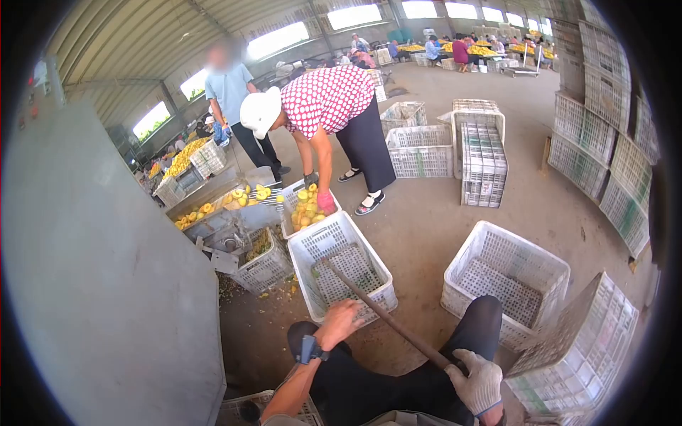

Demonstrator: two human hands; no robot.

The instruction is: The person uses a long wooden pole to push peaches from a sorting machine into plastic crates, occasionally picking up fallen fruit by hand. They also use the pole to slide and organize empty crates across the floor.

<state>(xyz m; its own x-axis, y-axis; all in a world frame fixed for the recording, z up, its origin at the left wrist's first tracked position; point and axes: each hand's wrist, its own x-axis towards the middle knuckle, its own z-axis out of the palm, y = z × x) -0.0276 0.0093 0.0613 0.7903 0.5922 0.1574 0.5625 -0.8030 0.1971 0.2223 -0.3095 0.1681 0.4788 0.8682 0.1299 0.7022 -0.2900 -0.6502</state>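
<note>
My right hand (477,381), in a pale knitted glove, is closed around the near end of a long wooden stick (398,324). The stick slants away to the left, its far end inside a white plastic crate (387,297) with perforated walls. My left hand (339,323), bare with a watch on the wrist, is beside that crate's near edge, left of the stick. Its fingers look loosely apart, holding nothing visible. Beyond that crate, a co-worker in a white hat reaches with gloved hands into another crate (288,226) of yellow halved fruit (307,208).
A grey metal panel (106,270) fills the left. Behind it, a machine chute (245,213) carries yellow fruit. White crates stand at right (490,280), tilted at lower right (579,355), and stacked along the right wall (586,135). Another person stands behind the chute; several people work far back.
</note>
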